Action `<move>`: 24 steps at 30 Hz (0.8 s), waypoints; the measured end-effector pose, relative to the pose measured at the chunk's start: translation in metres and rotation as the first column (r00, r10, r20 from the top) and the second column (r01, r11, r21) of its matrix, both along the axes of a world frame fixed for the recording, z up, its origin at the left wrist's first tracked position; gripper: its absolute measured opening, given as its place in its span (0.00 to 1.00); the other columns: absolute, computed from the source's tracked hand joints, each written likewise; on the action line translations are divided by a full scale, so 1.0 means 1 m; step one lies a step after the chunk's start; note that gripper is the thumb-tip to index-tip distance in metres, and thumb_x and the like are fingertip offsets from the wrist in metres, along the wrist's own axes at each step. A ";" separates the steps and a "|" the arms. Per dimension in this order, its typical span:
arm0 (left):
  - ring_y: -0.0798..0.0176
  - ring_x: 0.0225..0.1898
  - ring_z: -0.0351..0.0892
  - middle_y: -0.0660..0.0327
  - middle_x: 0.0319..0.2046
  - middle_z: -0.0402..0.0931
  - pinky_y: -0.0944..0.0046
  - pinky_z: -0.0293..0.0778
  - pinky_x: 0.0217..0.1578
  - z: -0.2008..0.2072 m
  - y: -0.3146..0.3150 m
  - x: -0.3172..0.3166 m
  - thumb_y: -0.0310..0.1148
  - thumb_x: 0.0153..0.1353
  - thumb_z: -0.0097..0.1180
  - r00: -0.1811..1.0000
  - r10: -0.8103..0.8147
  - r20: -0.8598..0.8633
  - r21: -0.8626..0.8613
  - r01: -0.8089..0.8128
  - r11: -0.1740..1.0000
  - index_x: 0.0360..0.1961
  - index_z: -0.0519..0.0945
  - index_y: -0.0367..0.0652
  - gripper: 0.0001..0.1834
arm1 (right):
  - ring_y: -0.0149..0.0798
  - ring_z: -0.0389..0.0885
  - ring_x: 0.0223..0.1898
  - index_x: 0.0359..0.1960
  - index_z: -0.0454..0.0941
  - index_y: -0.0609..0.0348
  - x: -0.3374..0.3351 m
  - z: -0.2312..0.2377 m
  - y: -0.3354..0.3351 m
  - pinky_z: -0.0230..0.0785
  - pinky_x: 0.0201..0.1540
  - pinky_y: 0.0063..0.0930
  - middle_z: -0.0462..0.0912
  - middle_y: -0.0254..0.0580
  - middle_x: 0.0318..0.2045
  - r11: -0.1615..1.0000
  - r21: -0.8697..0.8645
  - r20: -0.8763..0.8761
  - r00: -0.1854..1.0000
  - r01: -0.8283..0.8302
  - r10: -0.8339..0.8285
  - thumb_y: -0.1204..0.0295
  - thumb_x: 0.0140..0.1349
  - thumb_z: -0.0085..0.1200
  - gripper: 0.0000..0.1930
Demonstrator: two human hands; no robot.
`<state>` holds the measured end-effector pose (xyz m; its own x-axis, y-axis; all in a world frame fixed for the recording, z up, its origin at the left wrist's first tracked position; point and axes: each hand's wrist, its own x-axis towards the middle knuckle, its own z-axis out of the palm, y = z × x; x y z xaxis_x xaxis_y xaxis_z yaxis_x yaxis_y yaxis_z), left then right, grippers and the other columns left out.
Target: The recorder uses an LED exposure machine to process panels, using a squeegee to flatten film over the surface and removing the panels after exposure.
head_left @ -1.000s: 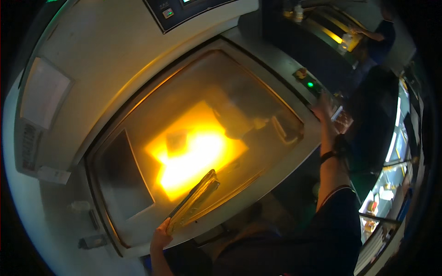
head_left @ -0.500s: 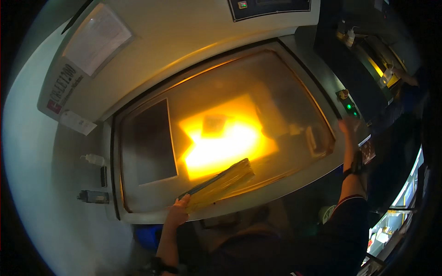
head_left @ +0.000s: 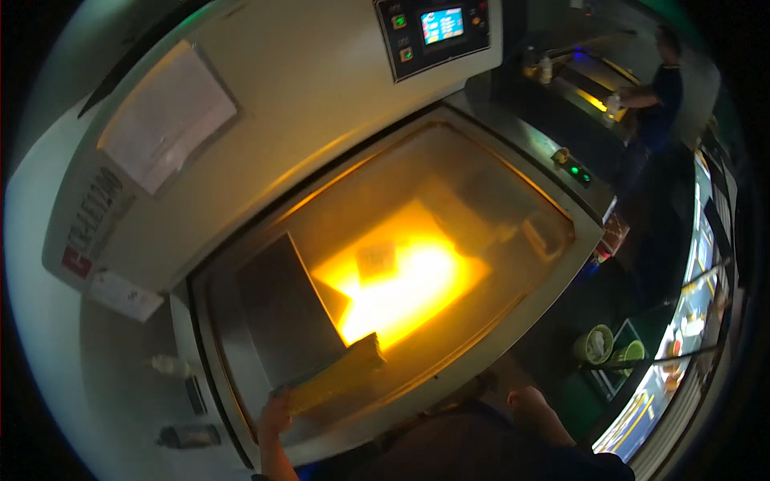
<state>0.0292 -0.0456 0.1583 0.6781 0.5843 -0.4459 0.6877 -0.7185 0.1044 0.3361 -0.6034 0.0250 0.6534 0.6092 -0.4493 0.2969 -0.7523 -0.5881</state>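
Observation:
My left hand [head_left: 277,413] is closed on the near left end of a long, yellowish, see-through strip [head_left: 341,381], which looks like folded film or cloth. The strip slants over the near part of a wide glass-topped table [head_left: 505,280] lit from below in bright yellow. Its far end reaches the lower edge of the glow. My right hand [head_left: 533,405] is in front of the table's near edge, close to my body. Its fingers are curled in, and nothing shows in them. A dark rectangular sheet [head_left: 293,321] lies on the left of the glass.
A control panel [head_left: 441,32] with a lit screen is on the machine's upper housing. Green-lit buttons [head_left: 577,171] sit at the table's right corner. Bottles [head_left: 188,435] stand at the left. Green buckets [head_left: 593,343] are at the right. A person [head_left: 662,96] works farther back.
My right hand has come from beside the buttons back toward my body. My left hand and the strip sit lower left in the picture. The view has turned, showing the panel's screen and the buckets.

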 end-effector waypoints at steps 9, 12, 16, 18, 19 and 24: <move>0.44 0.55 0.76 0.46 0.53 0.75 0.48 0.73 0.55 -0.078 0.205 0.193 0.35 0.53 0.59 0.915 0.320 0.246 0.218 -0.374 0.902 0.58 0.72 0.43 0.29 | 0.52 0.81 0.30 0.25 0.80 0.50 -0.052 0.073 0.139 0.73 0.35 0.45 0.82 0.45 0.25 0.981 0.141 0.025 0.990 0.134 -0.139 0.68 0.55 0.48 0.08; 0.45 0.54 0.76 0.48 0.52 0.76 0.48 0.74 0.53 -0.055 0.181 0.250 0.32 0.53 0.56 0.863 0.430 0.266 0.115 -0.471 0.875 0.57 0.73 0.44 0.27 | 0.53 0.81 0.29 0.24 0.79 0.52 -0.067 0.089 0.157 0.73 0.34 0.44 0.81 0.46 0.23 0.979 0.177 0.000 0.995 0.098 -0.100 0.72 0.54 0.48 0.07; 0.45 0.54 0.77 0.48 0.48 0.79 0.49 0.75 0.50 -0.061 0.166 0.228 0.27 0.51 0.53 0.952 0.058 0.301 0.087 -0.088 0.992 0.56 0.74 0.47 0.27 | 0.52 0.80 0.29 0.25 0.79 0.54 -0.068 0.104 0.170 0.74 0.35 0.40 0.81 0.46 0.23 0.957 0.279 -0.025 0.997 0.080 -0.076 0.72 0.55 0.49 0.06; 0.45 0.54 0.77 0.48 0.48 0.79 0.48 0.74 0.50 -0.047 0.119 0.201 0.26 0.50 0.53 0.971 -0.012 0.240 -0.019 0.017 1.000 0.58 0.73 0.49 0.29 | 0.51 0.80 0.35 0.31 0.79 0.54 -0.057 0.107 0.179 0.73 0.39 0.40 0.82 0.46 0.31 0.962 0.250 0.057 0.990 0.114 -0.132 0.70 0.55 0.52 0.05; 0.45 0.54 0.76 0.48 0.47 0.80 0.48 0.73 0.51 -0.025 0.088 0.185 0.25 0.49 0.52 0.975 -0.096 0.201 -0.100 0.118 0.988 0.59 0.72 0.50 0.31 | 0.51 0.81 0.41 0.36 0.80 0.53 -0.050 0.111 0.181 0.73 0.44 0.40 0.82 0.46 0.38 0.957 0.255 0.149 0.972 0.140 -0.182 0.68 0.55 0.54 0.08; 0.48 0.58 0.73 0.52 0.58 0.73 0.51 0.68 0.60 -0.013 -0.015 0.080 0.27 0.52 0.52 0.990 -0.110 0.093 -0.359 0.136 0.923 0.67 0.65 0.51 0.37 | 0.53 0.60 0.67 0.62 0.67 0.41 -0.009 0.173 0.223 0.57 0.64 0.56 0.66 0.45 0.64 0.949 0.134 0.567 0.808 -0.285 0.162 0.63 0.53 0.61 0.32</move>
<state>0.1095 -0.0602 0.1449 0.7714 0.3012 -0.5606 0.5778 -0.7007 0.4186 0.3273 -0.3805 0.1984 0.5865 0.8053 0.0872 0.7577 -0.5073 -0.4105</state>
